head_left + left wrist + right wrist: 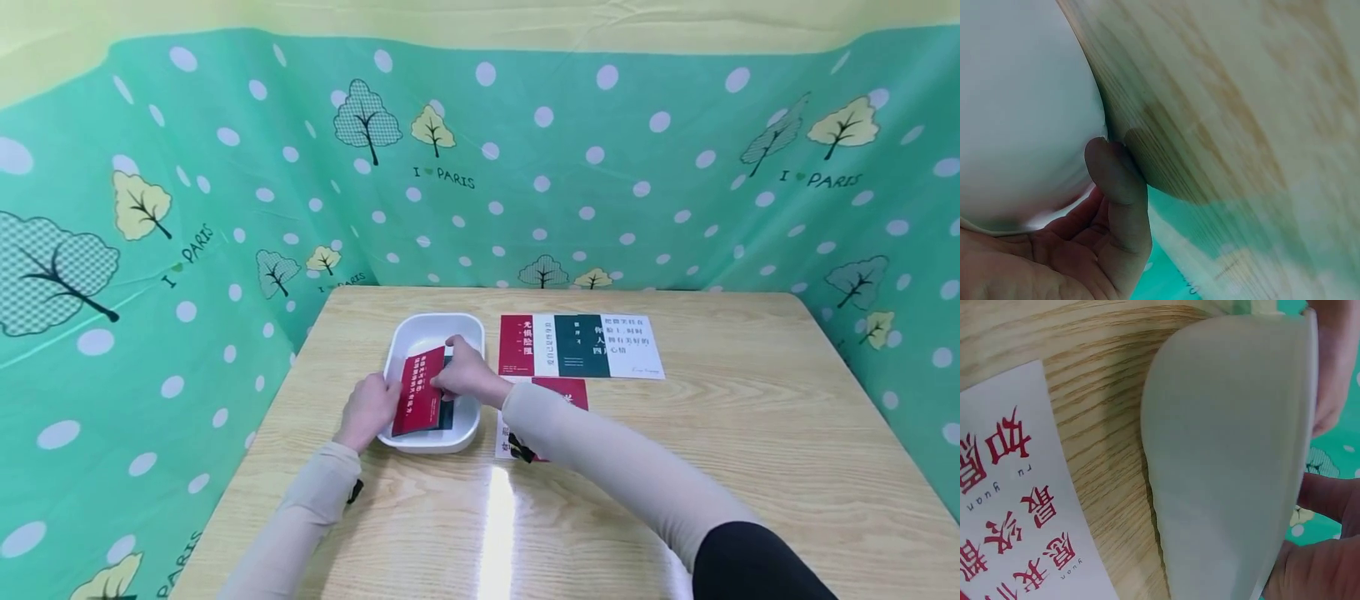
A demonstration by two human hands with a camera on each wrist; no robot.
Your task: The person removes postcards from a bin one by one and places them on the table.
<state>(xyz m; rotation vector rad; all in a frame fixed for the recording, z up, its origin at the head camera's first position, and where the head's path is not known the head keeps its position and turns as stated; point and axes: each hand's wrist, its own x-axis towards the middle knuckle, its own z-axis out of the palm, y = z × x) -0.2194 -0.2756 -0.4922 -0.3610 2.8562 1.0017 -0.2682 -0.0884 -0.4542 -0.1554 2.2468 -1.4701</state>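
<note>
A white plastic tub [427, 332] stands on the left part of the table, with a red card [420, 396] bearing white characters tilted inside it. A dark green card [447, 414] shows partly behind the red one. My left hand [372, 408] grips the tub's left rim; in the left wrist view its thumb [1116, 172] lies against the outer wall. My right hand [468, 373] reaches over the right rim and pinches the red card at its right edge. The tub wall [1229, 437] hides most of the right fingers in the right wrist view.
Right of the tub lies a row of printed cards: red [517, 354], white [543, 337], dark green [581, 337] and a larger white one [633, 350]. Nearer, another red card [567, 388] and a white card [1019, 481] lie partly under the right forearm. Patterned green cloth [517, 167] hangs behind.
</note>
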